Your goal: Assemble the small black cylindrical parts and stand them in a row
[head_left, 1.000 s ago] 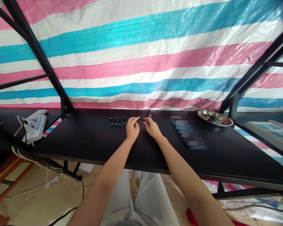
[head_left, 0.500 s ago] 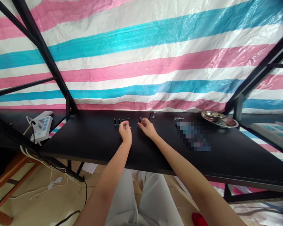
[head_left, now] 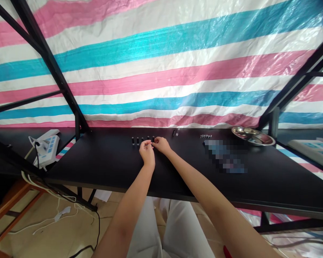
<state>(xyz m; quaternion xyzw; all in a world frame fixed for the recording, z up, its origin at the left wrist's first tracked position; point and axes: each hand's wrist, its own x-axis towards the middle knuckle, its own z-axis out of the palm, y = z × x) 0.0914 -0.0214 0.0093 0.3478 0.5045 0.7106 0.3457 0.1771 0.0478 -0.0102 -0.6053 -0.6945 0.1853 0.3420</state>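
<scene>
A row of small black cylinders [head_left: 137,140] stands upright near the far edge of the black table [head_left: 102,161]. My right hand [head_left: 162,145] reaches left, its fingertips pinched on the last black cylinder [head_left: 153,138] at the row's right end. My left hand [head_left: 147,151] sits just in front of the row, right beside my right hand. Its fingers are curled in, and I cannot see whether they hold anything.
Two small parts [head_left: 175,132] lie further right by the striped tarp. Beyond them are a line of tiny metal pieces [head_left: 205,136], a blurred flat item [head_left: 226,156] and a steel dish [head_left: 253,135]. Power strips sit at the left [head_left: 46,142] and right [head_left: 310,150].
A second ago both hands held a thin black piece between them. My right hand has since carried a small cylinder left to the row's end, and my left hand drew back with fingers curled.
</scene>
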